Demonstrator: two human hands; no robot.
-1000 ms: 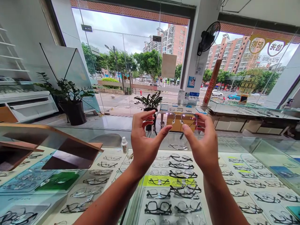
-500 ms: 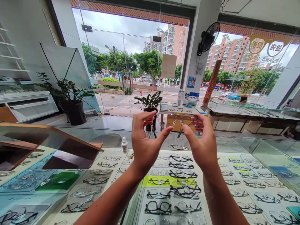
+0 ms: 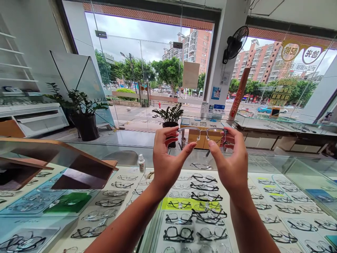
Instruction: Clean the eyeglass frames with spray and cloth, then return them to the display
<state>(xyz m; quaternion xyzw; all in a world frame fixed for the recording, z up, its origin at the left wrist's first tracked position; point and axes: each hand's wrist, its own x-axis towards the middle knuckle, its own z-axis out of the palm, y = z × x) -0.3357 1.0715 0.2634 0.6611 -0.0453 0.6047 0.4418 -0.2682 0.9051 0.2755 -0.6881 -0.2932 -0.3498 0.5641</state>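
Note:
A pair of eyeglasses (image 3: 202,130) with a thin frame is held up above the glass display case (image 3: 181,160). My left hand (image 3: 168,158) grips its left end between the fingers and thumb. On the opposite end, my right hand (image 3: 230,156) pinches the frame, its thumb up near the right lens. One dark temple tip points down beside the right thumb. Beneath my hands, rows of eyeglasses (image 3: 178,233) lie inside the case, one pair (image 3: 201,166) apart from the rest at the back.
A small white bottle (image 3: 141,163) stands on the glass left of my left hand. A wooden-edged stand (image 3: 84,172) juts in from the left. Beyond the case are potted plants (image 3: 85,126), a further counter (image 3: 263,126) and a wall fan (image 3: 235,42) on a pillar.
Both hands have shifted slightly to the right with the eyeglasses. The frame is turned a little, so its front appears wider and more level; the left temple shows less.

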